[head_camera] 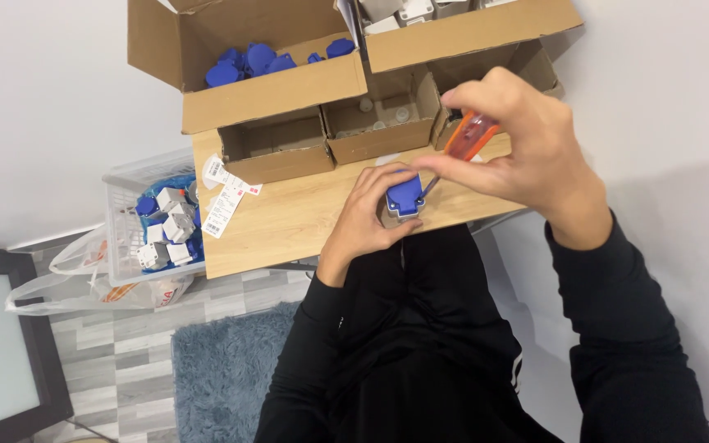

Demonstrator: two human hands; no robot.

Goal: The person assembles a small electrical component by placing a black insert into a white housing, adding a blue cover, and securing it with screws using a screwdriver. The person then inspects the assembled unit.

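The left hand [368, 215] curls closed around a small blue plastic socket housing [404, 198], bracing it on the pale wooden table [289, 221]. The right hand [527, 143] pinches an orange-handled screwdriver [468, 139], tip angled down into the housing. Open cardboard boxes [272, 90] behind hold similar blue parts.

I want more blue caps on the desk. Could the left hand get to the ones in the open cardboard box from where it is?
Probably yes: the blue caps lie uncovered in the open cardboard box, but the left hand is holding the blue part.
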